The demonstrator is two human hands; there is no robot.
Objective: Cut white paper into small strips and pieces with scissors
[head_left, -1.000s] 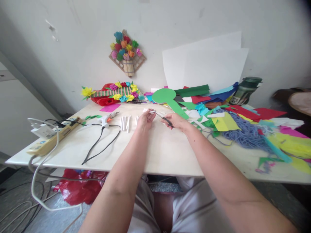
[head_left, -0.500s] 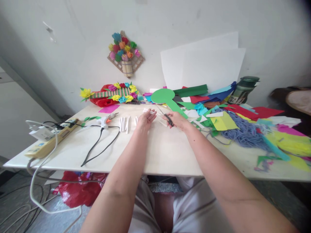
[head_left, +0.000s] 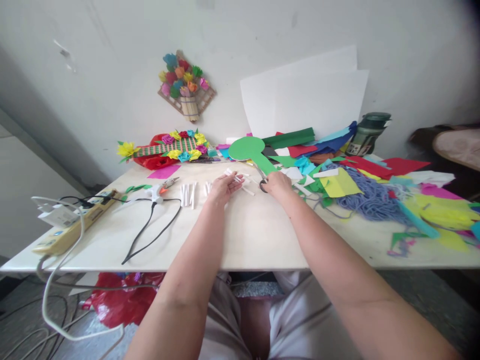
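Note:
My left hand (head_left: 224,187) is closed around a few short white paper sticks (head_left: 233,175) over the middle of the table. My right hand (head_left: 278,185) grips a pair of scissors (head_left: 261,177) by dark handles, with the blades pointing up and away, close to the green paper shape (head_left: 247,149). A few loose white sticks lie on the table between the hands. Left of my left hand, several more white sticks (head_left: 188,195) lie side by side.
A glue gun (head_left: 157,194) with a black cord and a power strip (head_left: 75,225) are at left. A flower-trimmed craft (head_left: 165,150) lies behind. Coloured paper, blue yarn (head_left: 369,197) and a bottle (head_left: 369,134) fill the right side.
My right hand with the scissors has turned and shifted slightly right, away from the left hand. My left hand keeps its white sticks. The whole view has shifted a little.

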